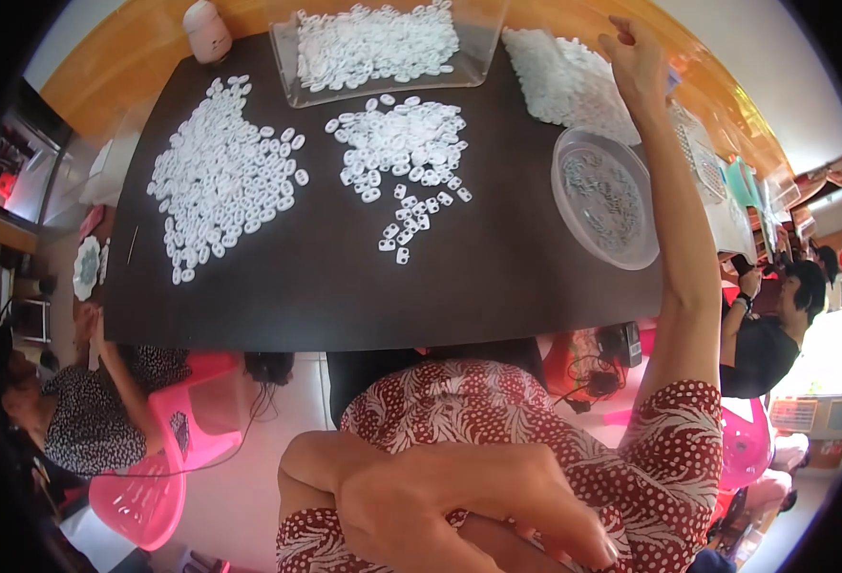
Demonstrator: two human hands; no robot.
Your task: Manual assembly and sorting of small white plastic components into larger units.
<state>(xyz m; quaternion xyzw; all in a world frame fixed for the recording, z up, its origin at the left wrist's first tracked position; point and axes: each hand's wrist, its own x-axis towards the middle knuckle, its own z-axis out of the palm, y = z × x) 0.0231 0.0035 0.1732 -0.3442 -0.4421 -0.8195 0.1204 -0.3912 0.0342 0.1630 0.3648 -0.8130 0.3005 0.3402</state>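
Your right hand (pixel 636 57) is stretched far out across the dark rectangular bench (pixel 297 296), its fingers loosely curled and holding nothing that shows; it hovers at the far right corner, right over the edge of a flat heap of small white plastic pieces (pixel 564 81) lying there. Just nearer to you than that hand, under your forearm, sits a round clear plastic bowl (pixel 604 196) with a shallow layer of pale pieces inside; the arm passes along its right rim. Your left hand (pixel 459 506) is well away from the bench, resting down on your lap with the fingers spread and relaxed over the red cloth with white dots (pixel 440 401), gripping nothing. On the bench, well to the left of the reaching hand, a clear rectangular plastic tray (pixel 292 76) full of white plastic rings stands at the far edge. In front of it lies a loose middle pile of white rings (pixel 402 153), trailing toward you, and a larger pile of white rings (pixel 221 177) spreads over the left part of the bench. A small pale rounded object (pixel 206 29) stands at the far left corner.
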